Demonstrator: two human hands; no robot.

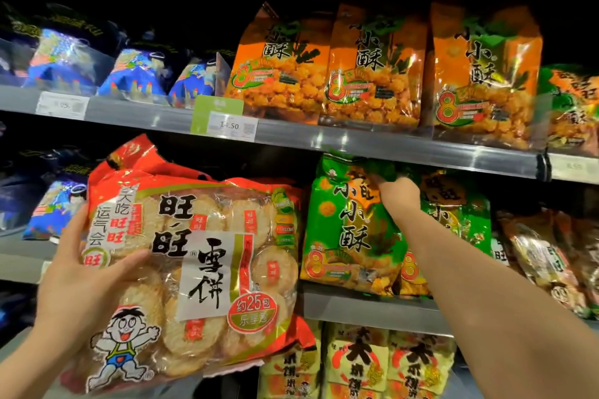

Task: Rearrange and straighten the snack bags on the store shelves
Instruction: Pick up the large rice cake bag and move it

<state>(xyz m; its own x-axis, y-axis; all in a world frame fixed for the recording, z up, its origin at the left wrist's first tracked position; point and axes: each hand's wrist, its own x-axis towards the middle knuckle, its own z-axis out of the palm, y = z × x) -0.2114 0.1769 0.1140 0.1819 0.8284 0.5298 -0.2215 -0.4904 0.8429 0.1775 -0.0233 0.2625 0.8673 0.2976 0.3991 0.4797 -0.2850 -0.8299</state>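
Note:
A large red rice-cracker bag (201, 269) with a cartoon boy is held in front of the middle shelf, tilted; my left hand (84, 282) grips its left edge, thumb across the front. At the right, my right hand (400, 194) reaches into the middle shelf and pinches the top of a green snack bag (350, 230) that stands upright. A second green bag (460, 220) stands just behind and right of it, partly hidden by my forearm.
Three orange snack bags (376, 68) stand on the upper shelf (356, 142), with blue bags (136, 74) to their left. Brown bags (547, 256) lean at the far right. Yellow bags (359, 363) fill the lower shelf. A price tag (231, 126) hangs on the upper rail.

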